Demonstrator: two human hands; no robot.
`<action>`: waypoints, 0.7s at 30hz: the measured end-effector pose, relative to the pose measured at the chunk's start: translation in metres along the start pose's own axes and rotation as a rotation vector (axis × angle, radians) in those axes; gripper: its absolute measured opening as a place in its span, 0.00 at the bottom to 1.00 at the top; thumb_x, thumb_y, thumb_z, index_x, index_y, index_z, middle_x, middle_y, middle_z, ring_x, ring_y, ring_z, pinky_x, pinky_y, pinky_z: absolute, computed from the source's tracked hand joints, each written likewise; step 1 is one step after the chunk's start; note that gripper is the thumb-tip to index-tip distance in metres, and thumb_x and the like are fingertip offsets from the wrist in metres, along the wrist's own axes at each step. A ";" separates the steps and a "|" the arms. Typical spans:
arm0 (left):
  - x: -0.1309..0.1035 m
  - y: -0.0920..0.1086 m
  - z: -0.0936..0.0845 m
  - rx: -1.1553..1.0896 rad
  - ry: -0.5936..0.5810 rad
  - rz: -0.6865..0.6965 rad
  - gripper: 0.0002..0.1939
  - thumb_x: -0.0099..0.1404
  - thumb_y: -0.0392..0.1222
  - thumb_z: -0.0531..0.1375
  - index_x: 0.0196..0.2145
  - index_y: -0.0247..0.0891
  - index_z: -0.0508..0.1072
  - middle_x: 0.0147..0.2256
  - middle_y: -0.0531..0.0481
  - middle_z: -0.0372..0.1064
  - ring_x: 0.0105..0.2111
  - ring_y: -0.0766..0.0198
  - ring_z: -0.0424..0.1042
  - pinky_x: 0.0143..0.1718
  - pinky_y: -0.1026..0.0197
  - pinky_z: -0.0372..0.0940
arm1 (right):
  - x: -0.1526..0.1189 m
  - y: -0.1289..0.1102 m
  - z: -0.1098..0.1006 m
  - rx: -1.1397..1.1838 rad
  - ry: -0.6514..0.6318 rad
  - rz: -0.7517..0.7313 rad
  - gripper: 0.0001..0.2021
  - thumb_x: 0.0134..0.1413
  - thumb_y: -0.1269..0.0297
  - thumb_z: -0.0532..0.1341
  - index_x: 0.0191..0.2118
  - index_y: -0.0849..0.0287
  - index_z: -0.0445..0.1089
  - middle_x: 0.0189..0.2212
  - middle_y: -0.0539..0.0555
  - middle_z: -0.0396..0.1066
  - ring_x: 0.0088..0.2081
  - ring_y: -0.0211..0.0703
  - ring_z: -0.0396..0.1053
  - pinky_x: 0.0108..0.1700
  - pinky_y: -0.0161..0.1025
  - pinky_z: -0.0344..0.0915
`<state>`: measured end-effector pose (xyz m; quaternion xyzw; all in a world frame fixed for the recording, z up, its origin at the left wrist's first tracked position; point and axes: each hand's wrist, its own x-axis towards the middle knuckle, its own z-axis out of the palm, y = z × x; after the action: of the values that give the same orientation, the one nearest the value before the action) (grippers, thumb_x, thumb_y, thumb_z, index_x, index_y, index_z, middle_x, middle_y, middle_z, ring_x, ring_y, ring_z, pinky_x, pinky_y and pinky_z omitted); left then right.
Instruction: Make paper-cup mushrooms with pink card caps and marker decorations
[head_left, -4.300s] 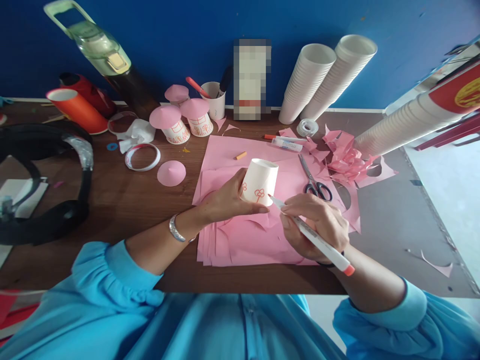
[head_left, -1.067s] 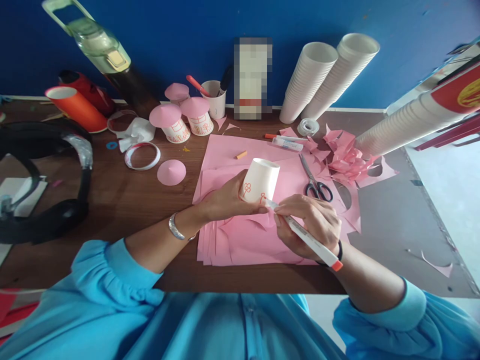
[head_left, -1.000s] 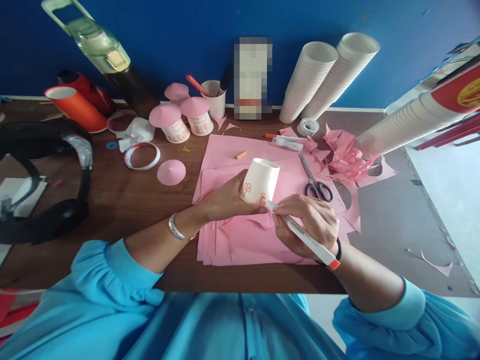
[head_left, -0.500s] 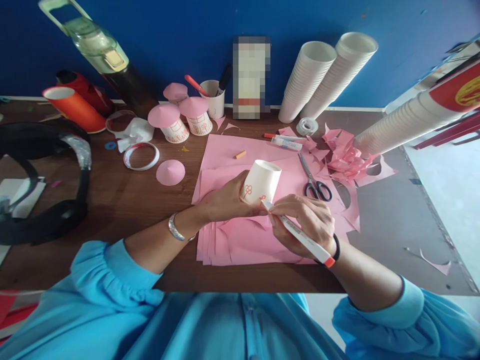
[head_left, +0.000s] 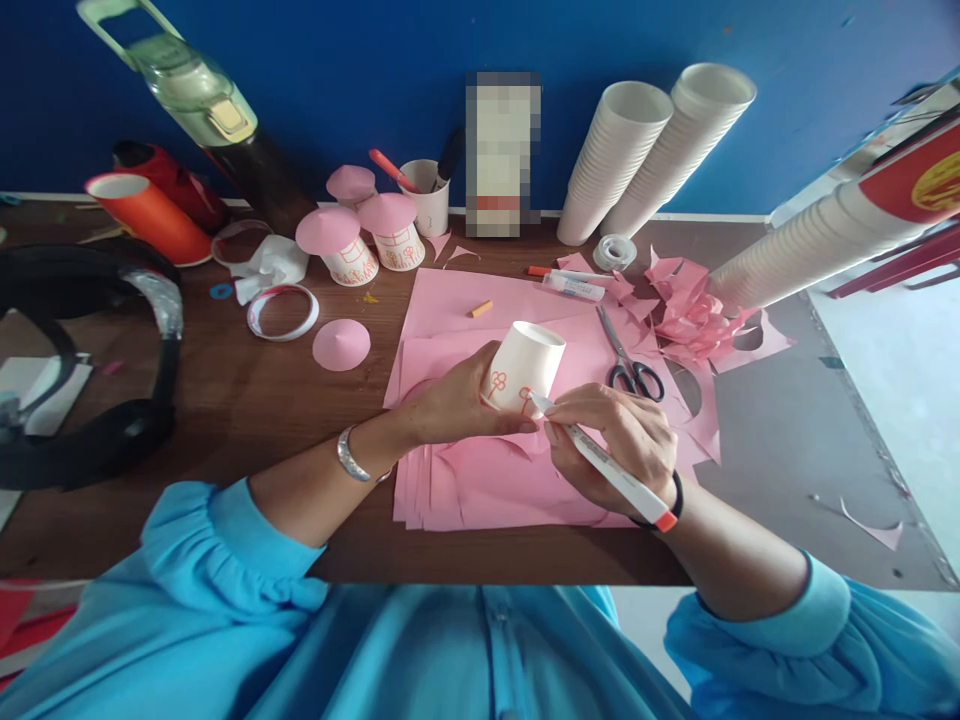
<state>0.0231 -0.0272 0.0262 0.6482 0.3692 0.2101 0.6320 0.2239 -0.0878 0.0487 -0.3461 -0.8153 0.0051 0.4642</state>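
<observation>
My left hand (head_left: 465,398) is closed around a white paper cup (head_left: 528,358), which is tilted and held over pink paper sheets (head_left: 450,490). Orange flower drawings show on the cup's side, low down near my thumb. In my right hand (head_left: 619,440) is a white marker pen (head_left: 619,482) with an orange end, its tip at the second flower on the cup. Scissors (head_left: 634,375) with black handles lie on the paper beyond my right hand. To the left of the sheets rests a pink paper cone (head_left: 341,345).
Cups with pink cone roofs (head_left: 349,250) stand at the back left, near a tape roll (head_left: 282,312). Stacked white cups (head_left: 619,150) lean by the blue wall. Crumpled pink scraps (head_left: 694,310) and a glue stick (head_left: 574,288) lie right. Black headphones (head_left: 97,430) are far left.
The second orange flower on the cup has gained more lines. My right hand and marker have shifted slightly right, and the cup has moved a touch right in my left hand.
</observation>
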 end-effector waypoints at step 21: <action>0.001 0.002 0.000 -0.062 0.017 -0.025 0.36 0.51 0.51 0.76 0.51 0.38 0.65 0.44 0.46 0.69 0.41 0.58 0.69 0.36 0.59 0.67 | 0.001 0.000 0.000 -0.022 0.018 0.010 0.10 0.56 0.77 0.62 0.40 0.55 0.68 0.27 0.48 0.76 0.25 0.38 0.75 0.27 0.34 0.72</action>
<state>0.0242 -0.0269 0.0282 0.6217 0.3759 0.2189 0.6513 0.2239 -0.0875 0.0494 -0.3553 -0.8092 -0.0046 0.4679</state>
